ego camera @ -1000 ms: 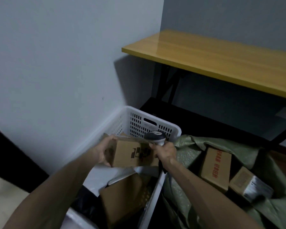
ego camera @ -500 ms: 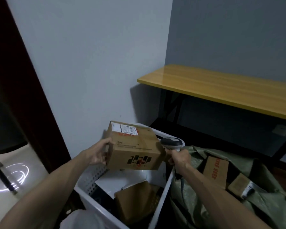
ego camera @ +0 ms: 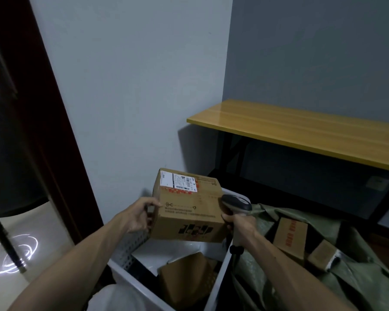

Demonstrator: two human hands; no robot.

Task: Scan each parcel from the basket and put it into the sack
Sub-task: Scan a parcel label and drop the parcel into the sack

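**Box held above the basket, scanner at its right edge**

A person holds a brown cardboard box (ego camera: 189, 212) in the air over a white basket (ego camera: 130, 245), which stands on the floor against a pale wall (ego camera: 133, 86). The left hand (ego camera: 142, 217) grips the box by its left side, with the thumb on the near face and the fingers curled round the far edge. The box is tilted a little, so its top shows. A white shipping label (ego camera: 182, 181) with a barcode lies on that top, toward the left corner, and there is red print beside it. The near face has a black logo low down.

The right hand (ego camera: 240, 225) is wrapped tightly round the handle of a grey scanner (ego camera: 236, 203). The scanner's head sits at the box's right edge, and I cannot tell whether the 2 touch.

Below the held box, the basket holds 1 more brown box (ego camera: 186, 279) and a flat white parcel (ego camera: 166, 254) lying beside it. The basket's walls are pierced with small holes.

A green sack (ego camera: 357, 277) stands just right of the basket with its mouth open. Inside it are 2 parcels: a brown box with red print (ego camera: 291, 237) and, close to its right, a smaller box (ego camera: 323, 254) with a pale strip at 1 end.

Behind the sack stands a table with a yellow top (ego camera: 301, 133) and dark legs. A dark door frame (ego camera: 54, 131) runs down the left side.
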